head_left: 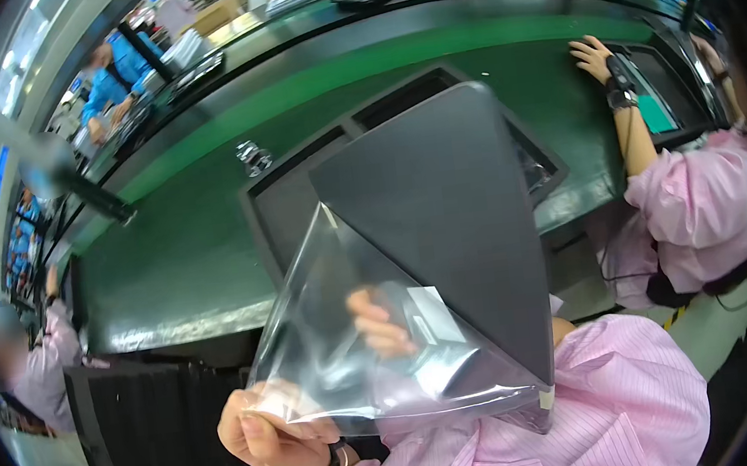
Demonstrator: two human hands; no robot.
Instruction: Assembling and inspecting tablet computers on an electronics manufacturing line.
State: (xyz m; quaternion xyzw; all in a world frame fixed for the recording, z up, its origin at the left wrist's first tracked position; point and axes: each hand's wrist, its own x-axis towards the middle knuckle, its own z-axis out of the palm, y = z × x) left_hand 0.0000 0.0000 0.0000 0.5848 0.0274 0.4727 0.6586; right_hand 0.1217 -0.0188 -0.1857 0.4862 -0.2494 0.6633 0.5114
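Close in front of me a flat dark grey panel [443, 198] is held tilted, with a rounded corner at its far end. A clear plastic film [311, 330] stretches from its slanted edge toward my lower left. My left hand [276, 434] pinches the near left corner of this film between thumb and fingers. Through the film show the curled fingers of my right hand [381, 323], against the panel's slanted edge; its palm is hidden behind the panel. A whitish rectangular patch [437, 315] appears in the film beside those fingers.
A dark compartmented tray [294, 209] lies on the green bench [165, 246], partly behind the panel. Left of it is a small crumpled clear piece [254, 157]. At right a co-worker's hand [592, 60] rests by another tray [662, 75]. A black box-like thing [139, 430] stands lower left.
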